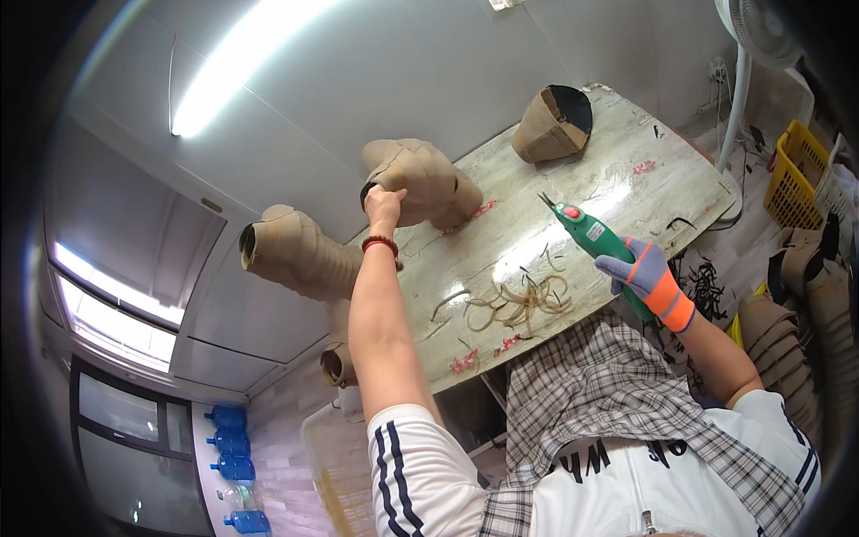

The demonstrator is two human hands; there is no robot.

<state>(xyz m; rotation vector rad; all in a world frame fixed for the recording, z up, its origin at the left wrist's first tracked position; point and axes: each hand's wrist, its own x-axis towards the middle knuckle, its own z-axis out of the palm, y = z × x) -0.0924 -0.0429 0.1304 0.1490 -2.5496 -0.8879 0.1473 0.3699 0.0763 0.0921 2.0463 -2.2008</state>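
Observation:
My bare left hand (385, 208), with a red bead bracelet at the wrist, grips the open rim of a tan, hollow, segmented piece (418, 174) at the table's far left edge. My right hand (649, 277), in a grey and orange glove, is closed round a green handheld power tool (591, 234) with a red button. The tool's narrow two-pronged tip points up and left, over the table and apart from the piece. Another tan ribbed piece (300, 253) lies left of my left forearm.
A tan cone-shaped piece (550, 125) stands on the worn table (617, 134). Curled tan strips (519, 302) and red scraps lie near its front edge. A yellow basket (796, 174), a white fan (759, 27) and stacked brown pieces (778, 349) are at right; blue water bottles (234, 468) stand lower left.

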